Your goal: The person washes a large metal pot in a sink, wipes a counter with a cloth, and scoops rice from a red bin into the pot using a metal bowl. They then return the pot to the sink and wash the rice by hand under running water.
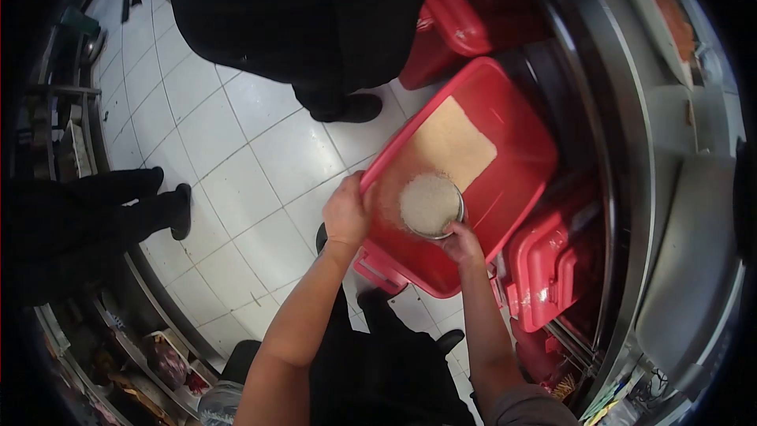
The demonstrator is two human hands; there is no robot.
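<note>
My left hand (345, 209) is closed around the left rim of a large red plastic bin (520, 181). In my right hand (460, 244) is a round metal bowl (461, 203), thumb over its rim and fingers beneath. Pale, crumb-like grains (428, 202) fill the bowl, which is over the bin's interior. Beyond it, a flat-topped, cream-coloured mass (457, 140) with straight edges lies along the bin's floor and left side. Loose pale grains dust the bin around the bowl. A grey lid-like handle part (378, 270) in red projects from the bin's near left corner.
More red bins (544, 272) sit under the steel counter (686, 244) at right, another (465, 20) at the far end. A person in black (292, 16) stands close ahead; another person's legs (102, 209) are at left. Stocked shelves (150, 363) line the lower left above white floor tiles (252, 166).
</note>
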